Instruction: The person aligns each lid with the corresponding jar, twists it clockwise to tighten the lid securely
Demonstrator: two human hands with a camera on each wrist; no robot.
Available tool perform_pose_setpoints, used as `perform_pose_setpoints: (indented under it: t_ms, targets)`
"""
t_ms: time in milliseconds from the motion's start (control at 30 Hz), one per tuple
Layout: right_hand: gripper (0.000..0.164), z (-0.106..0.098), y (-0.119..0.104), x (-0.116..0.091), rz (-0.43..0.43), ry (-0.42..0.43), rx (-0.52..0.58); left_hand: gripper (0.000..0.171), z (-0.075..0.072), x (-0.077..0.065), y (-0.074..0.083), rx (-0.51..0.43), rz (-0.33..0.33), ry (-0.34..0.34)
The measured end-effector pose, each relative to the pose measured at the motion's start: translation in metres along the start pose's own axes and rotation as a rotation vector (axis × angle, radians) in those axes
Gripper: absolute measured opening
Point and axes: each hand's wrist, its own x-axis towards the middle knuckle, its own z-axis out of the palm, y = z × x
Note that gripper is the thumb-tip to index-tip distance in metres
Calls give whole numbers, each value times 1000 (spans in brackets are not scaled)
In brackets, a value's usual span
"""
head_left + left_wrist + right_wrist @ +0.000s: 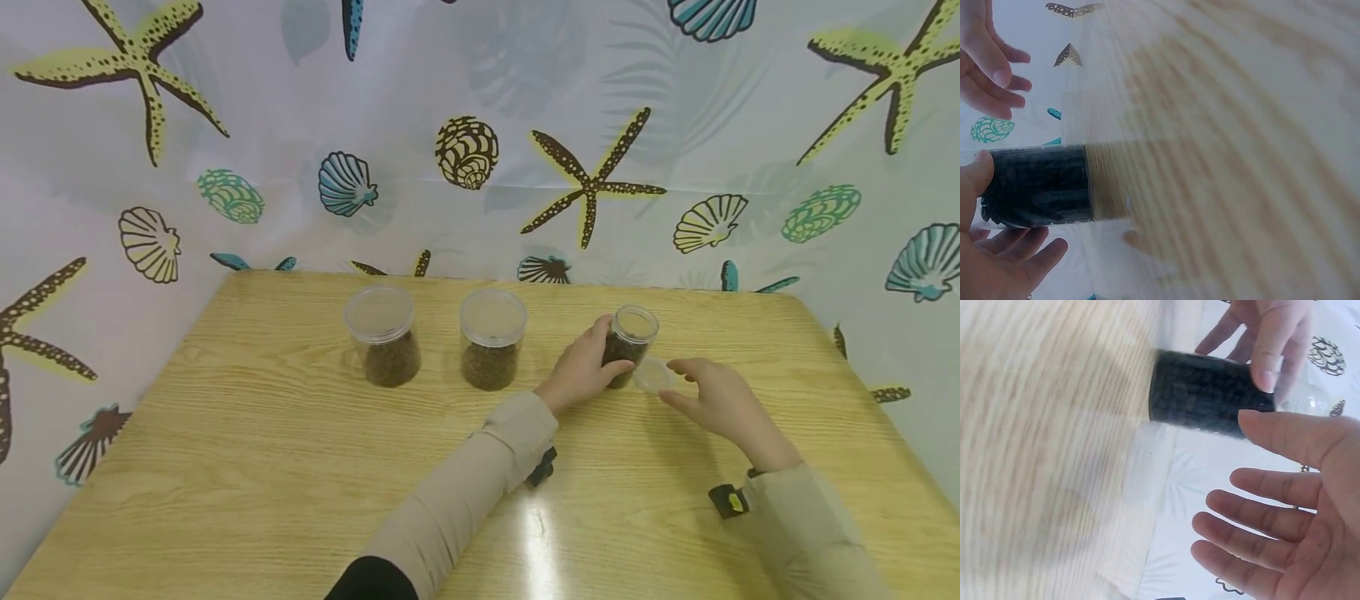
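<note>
My left hand (581,367) grips a small clear jar (627,342) at the right of the table, thumb on the near side and fingers behind. The jar stands upright with its mouth uncovered. Dark bean-like pieces (1197,394) fill much of it, as the right wrist view shows. Beside its base a translucent round lid (652,377) lies flat on the table. Close to the lid is my right hand (720,402), thumb and fingers spread apart with nothing held. In the left wrist view the right hand (988,65) hovers apart from the jar.
Two larger clear jars with lids on stand to the left on the wooden table (262,467): one jar (382,337) farther left, another jar (492,340) nearer the middle. Both hold brown contents. A cloth with shells and starfish (420,92) hangs behind the table.
</note>
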Motion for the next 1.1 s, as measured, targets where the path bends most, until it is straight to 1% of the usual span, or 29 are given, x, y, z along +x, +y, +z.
perform_pose_setpoints:
  t_ms: [133, 300, 433, 567, 767, 867, 967, 1100]
  targets:
    - [48, 1, 3, 14, 25, -63, -33, 65, -1, -1, 0, 11, -13, -7]
    - [50, 4, 6, 28, 42, -120, -51, 65, -3, -1, 1, 24, -7, -4]
    - [46, 7, 8, 36, 23, -147, -58, 64, -4, -2, 1, 38, -4, -3]
    - [47, 11, 11, 42, 17, -172, -53, 65, -4, -2, 1, 44, -10, -9]
    - [36, 19, 17, 51, 34, -225, -29, 64, -4, -3, 2, 37, 1, -16]
    - [35, 23, 20, 53, 34, -240, -40, 63, -5, -5, 4, 38, 5, -15]
    - [39, 24, 21, 52, 25, -231, -37, 62, -5, -5, 6, 46, 5, -12]
    - [48, 23, 20, 51, 23, -208, -41, 62, -4, -4, 4, 51, 3, -7]
